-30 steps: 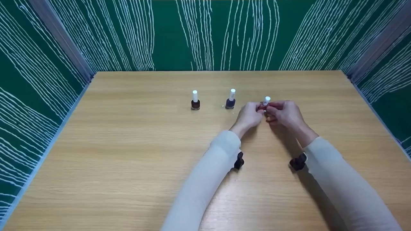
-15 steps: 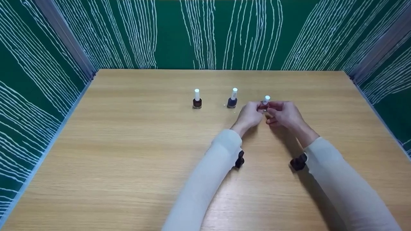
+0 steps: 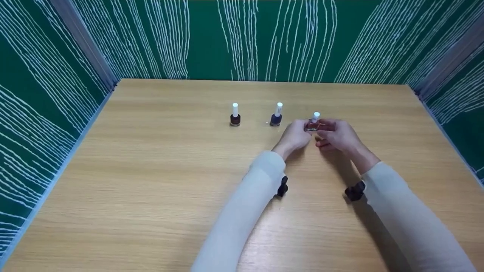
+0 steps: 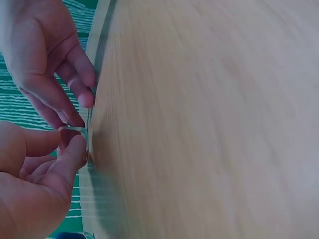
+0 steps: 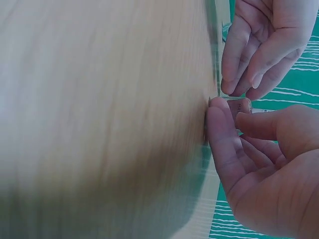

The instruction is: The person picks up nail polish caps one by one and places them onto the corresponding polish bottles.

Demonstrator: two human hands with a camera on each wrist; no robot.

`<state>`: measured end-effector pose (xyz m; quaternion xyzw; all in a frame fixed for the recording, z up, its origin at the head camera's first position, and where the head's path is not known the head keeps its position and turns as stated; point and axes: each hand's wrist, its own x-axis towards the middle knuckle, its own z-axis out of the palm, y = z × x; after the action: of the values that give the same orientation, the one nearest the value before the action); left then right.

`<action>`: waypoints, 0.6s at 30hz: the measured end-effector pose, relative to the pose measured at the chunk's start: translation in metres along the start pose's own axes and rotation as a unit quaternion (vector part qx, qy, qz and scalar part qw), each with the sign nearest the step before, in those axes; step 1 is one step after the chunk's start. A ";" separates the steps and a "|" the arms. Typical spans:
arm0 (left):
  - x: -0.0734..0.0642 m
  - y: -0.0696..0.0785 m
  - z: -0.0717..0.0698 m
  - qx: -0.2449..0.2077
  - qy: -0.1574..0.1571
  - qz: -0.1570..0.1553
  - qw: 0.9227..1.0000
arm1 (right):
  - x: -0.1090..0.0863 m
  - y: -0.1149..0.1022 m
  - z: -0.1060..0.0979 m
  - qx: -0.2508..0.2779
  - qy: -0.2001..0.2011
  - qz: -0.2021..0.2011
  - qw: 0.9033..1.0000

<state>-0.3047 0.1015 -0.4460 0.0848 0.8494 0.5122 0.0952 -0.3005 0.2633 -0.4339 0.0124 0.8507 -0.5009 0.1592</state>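
Note:
In the head view, a small glass nail polish bottle (image 3: 312, 125) with reddish contents and a white cap stands between both hands. My left hand (image 3: 295, 135) pinches its left side with thumb and finger. At its right side, my right hand (image 3: 339, 135) has its index finger and thumb about the glass, lower fingers loosely bent. From the left wrist, my left hand (image 4: 45, 174) shows thumb and finger on the glass, right hand (image 4: 45, 64) meeting its edge. The right wrist view shows the bottle (image 5: 240, 105) partly hidden by fingertips of my right hand (image 5: 271, 164).
To the left stand a dark blue nail polish bottle (image 3: 276, 120) and a dark red one (image 3: 235, 119), both upright with white caps. Small pale specks lie near the blue one. Green walls (image 3: 208, 41) with white streaks bound the wooden table (image 3: 151, 170).
The thumb and fingers of my right hand have spread a little and shifted right, showing more of the reddish bottle. My left hand keeps its place. The head view has shifted slightly.

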 end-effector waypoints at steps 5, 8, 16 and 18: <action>0.000 0.001 0.001 0.008 0.015 -0.001 1.000 | -0.001 -0.002 0.000 -0.009 -0.005 -0.011 1.000; 0.001 0.002 0.001 0.004 0.016 -0.004 1.000 | 0.001 -0.003 -0.001 -0.012 -0.005 -0.014 1.000; -0.005 0.004 0.002 -0.046 -0.001 -0.015 0.999 | -0.003 -0.001 -0.007 -0.029 -0.001 -0.004 1.000; -0.009 0.003 0.000 -0.049 -0.010 -0.009 0.999 | -0.006 -0.001 -0.011 -0.065 0.004 -0.007 0.998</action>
<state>-0.2960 0.1007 -0.4422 0.0779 0.8232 0.5511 0.1123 -0.2979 0.2733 -0.4260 -0.0023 0.8823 -0.4454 0.1525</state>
